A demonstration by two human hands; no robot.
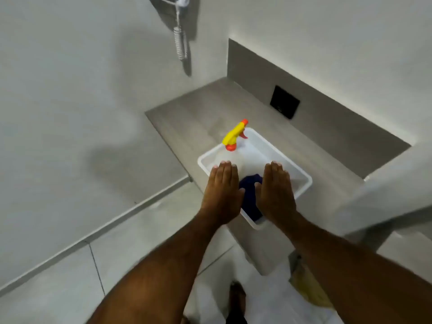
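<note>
A white plastic tub (301, 176) stands on a grey tiled ledge (187, 118). Inside it a spray bottle with a yellow and orange trigger head (235, 134) stands at the far corner, and a dark blue cloth (250, 183) lies near the front. My left hand (222, 192) and my right hand (277, 190) hover flat over the tub, palms down, fingers straight and together. The cloth shows between them. Neither hand holds anything.
A black flush plate (284, 102) is set in the grey panel behind the ledge. A white handset with a coiled cord (180, 38) hangs on the wall at top. Light floor tiles (70, 277) lie below left. A yellowish object (308, 286) sits on the floor at right.
</note>
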